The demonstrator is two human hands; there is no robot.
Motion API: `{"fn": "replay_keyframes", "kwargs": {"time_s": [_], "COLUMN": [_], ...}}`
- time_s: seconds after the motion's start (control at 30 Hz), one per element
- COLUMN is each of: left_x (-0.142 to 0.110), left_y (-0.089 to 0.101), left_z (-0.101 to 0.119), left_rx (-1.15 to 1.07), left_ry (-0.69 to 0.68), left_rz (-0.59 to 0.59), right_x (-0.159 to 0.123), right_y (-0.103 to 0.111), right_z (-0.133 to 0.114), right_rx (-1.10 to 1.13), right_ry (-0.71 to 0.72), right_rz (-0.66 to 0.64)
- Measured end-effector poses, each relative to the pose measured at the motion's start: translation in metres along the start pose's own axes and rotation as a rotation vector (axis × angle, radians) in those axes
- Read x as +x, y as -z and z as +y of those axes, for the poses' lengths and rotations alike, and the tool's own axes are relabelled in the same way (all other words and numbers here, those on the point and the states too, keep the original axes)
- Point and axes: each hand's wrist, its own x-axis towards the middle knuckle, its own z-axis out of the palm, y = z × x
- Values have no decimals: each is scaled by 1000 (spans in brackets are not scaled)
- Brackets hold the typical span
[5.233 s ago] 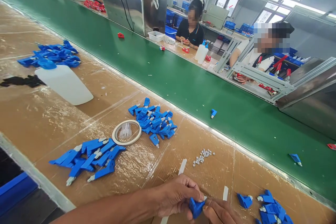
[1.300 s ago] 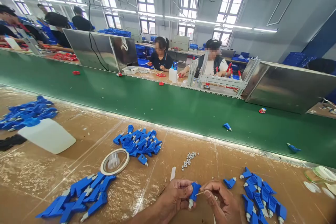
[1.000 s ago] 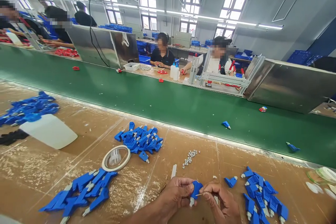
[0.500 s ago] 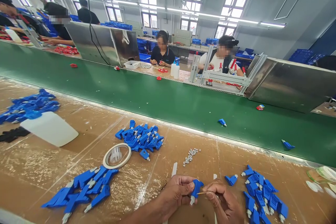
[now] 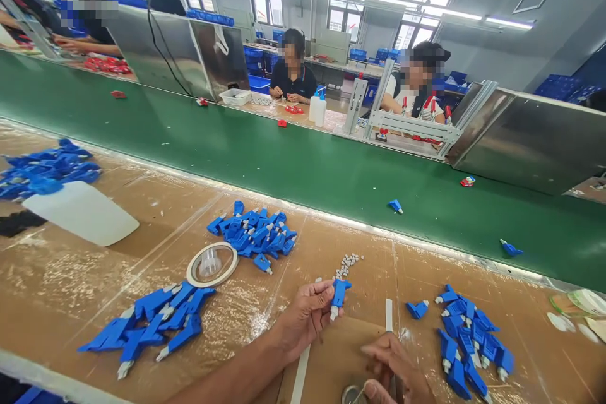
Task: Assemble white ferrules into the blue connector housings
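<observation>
Between thumb and fingers of my left hand [image 5: 310, 312] is a blue plastic part [image 5: 339, 295] with a whitish tip pointing down. My right hand [image 5: 395, 369] is lower and to the right, partly smeared by motion, its fingertips pinched on a thin wooden stick [image 5: 362, 394]. The stick's lower end is over a small round metal dish [image 5: 350, 395], cut off by the bottom edge. Just beyond my left hand lies a small heap of light grey pieces [image 5: 348, 263].
Blue parts lie in heaps at the right [image 5: 473, 334], centre [image 5: 255, 230] and left [image 5: 146, 322]. A tape roll [image 5: 192, 271] rings a clear cup. Left of it lies a white bottle [image 5: 85, 214]. A green conveyor [image 5: 303, 158] carries scattered parts; co-workers sit beyond.
My right hand has moved down, away from the blue part, taking the stick to the metal dish. My left hand has moved slightly up and left with the blue part.
</observation>
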Motion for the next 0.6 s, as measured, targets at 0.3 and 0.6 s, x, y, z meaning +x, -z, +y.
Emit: {"fn": "replay_keyframes", "kwargs": {"time_s": [0.3, 0.6], "left_x": [14, 21], "left_y": [8, 7], "left_z": [4, 3], "left_rx": [-171, -213], "left_ry": [-127, -89], "left_rz": [147, 184], "right_x": [115, 152], "right_y": [14, 14], "right_z": [25, 26], "right_rx": [-634, -777], "right_ry": [64, 57], "right_rz": [122, -24]}}
